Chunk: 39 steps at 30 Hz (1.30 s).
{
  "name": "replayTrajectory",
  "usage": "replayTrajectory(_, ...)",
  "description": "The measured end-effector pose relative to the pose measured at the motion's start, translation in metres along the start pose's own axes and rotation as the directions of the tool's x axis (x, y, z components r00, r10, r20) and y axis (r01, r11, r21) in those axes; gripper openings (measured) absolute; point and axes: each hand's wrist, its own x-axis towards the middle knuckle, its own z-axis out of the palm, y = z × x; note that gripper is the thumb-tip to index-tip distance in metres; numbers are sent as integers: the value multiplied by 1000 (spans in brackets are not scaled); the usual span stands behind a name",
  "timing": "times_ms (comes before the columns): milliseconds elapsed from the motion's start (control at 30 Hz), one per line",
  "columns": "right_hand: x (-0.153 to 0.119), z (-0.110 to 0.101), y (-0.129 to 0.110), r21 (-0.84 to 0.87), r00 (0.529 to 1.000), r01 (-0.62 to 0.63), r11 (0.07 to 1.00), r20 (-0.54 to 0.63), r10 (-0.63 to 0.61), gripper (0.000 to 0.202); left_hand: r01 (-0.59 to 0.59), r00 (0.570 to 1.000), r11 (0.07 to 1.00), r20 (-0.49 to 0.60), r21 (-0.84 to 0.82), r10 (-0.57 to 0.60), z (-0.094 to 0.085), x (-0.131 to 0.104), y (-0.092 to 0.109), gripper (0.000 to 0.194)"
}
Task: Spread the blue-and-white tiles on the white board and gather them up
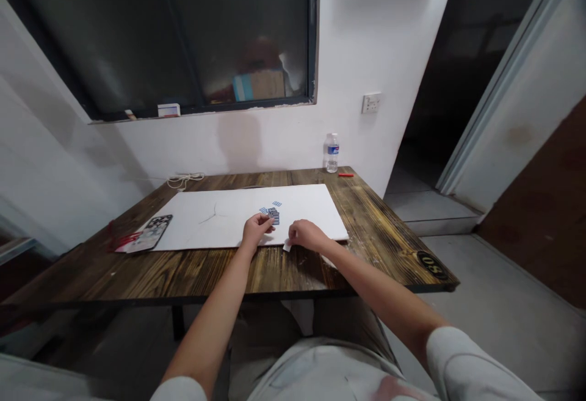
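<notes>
A white board [196, 215] lies on the wooden table [366, 224]. Several small blue-patterned pieces [274, 213] are heaped near its middle, with one more piece [277, 204] lying apart behind the heap. My left hand [257, 230] is at the heap's left front, its thumb and fingers pinched together; what they hold is too small to make out. To the right, over the board's front edge, my right hand [304, 234] is closed on a small white piece [287, 246] that points down toward the table.
On the table's left are a patterned phone-shaped object [157, 232], red-handled tools [126, 241] and a white cable [184, 179]. A water bottle [332, 154] and a red pen [345, 175] are at the back right.
</notes>
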Motion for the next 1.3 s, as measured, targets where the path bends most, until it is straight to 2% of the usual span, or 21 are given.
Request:
replayTrajectory(100, 6, -4, 3, 138, 1000, 13, 990, -8, -12, 10, 25, 1000, 999, -19, -20, -25, -1, 1, -2, 47)
replayTrajectory(200, 16, -10, 1, 251, 992, 47, 967, -122, -16, 11, 72, 996, 996, -51, -61, -75, -3, 3, -4, 47)
replayTrajectory(300, 26, -15, -7, 273, 947, 108, 956, -321, -15, 7, 95, 992, 989, -67, -117, -104, -3, 4, -5, 47)
replayTrajectory(400, 32, -12, -15, 193, 888, 198, 961, -451, -92, 9, 92, 994, 983, -50, -160, -101, -3, 4, -5, 48)
replayTrajectory(567, 35, 7, -19, 97, 867, 254, 962, -464, -182, 19, 86, 996, 979, -13, -186, -90, -3, 3, -4, 48)
replayTrajectory(733, 35, 16, -19, 134, 847, 349, 928, -470, -251, 25, 54, 998, 969, -1, -242, -56, -4, 3, -3, 50)
replayTrajectory(867, 33, 19, -20, 177, 791, 458, 871, -528, -309, 24, 49, 999, 959, 2, -280, -51, -4, 1, -2, 48)
replayTrajectory(967, 35, 21, -20, 231, 758, 499, 835, -583, -292, 24, 42, 998, 956, -24, -289, -51, -5, 2, -2, 48)
replayTrajectory(1067, 43, 18, -15, 274, 749, 477, 835, -623, -224, 23, 10, 993, 965, -107, -263, -39, -6, 5, -4, 47)
replayTrajectory(1167, 59, 11, -2, 272, 766, 377, 885, -629, -133, 23, -39, 970, 970, -243, -239, -21, -9, 10, -8, 42)
replayTrajectory(1300, 85, 4, 20, 139, 862, 167, 976, -502, -76, 30, -107, 927, 967, -375, -229, 14, -14, 14, -9, 36)
